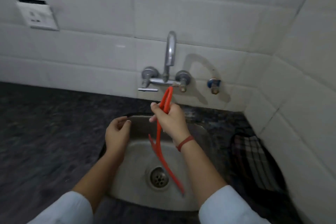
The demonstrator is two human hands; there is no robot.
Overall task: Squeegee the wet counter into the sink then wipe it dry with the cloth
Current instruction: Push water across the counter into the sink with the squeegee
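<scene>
My right hand [170, 121] grips the handle of a red squeegee [161, 152] and holds it over the steel sink [203, 132]. The handle loop points up toward the tap, and the blade hangs down above the drain [159, 178]. My left hand [117, 132] hovers over the sink's left rim with fingers loosely curled, holding nothing. The dark speckled counter [45, 132] stretches left of the sink. A dark checked cloth [254, 158] lies on the counter to the right of the sink, by the wall.
A chrome wall tap [170, 60] with two knobs sits above the sink. A small blue valve [214, 85] is to its right. White tiled walls close the back and right side. A wall socket [38, 15] is mounted at the upper left.
</scene>
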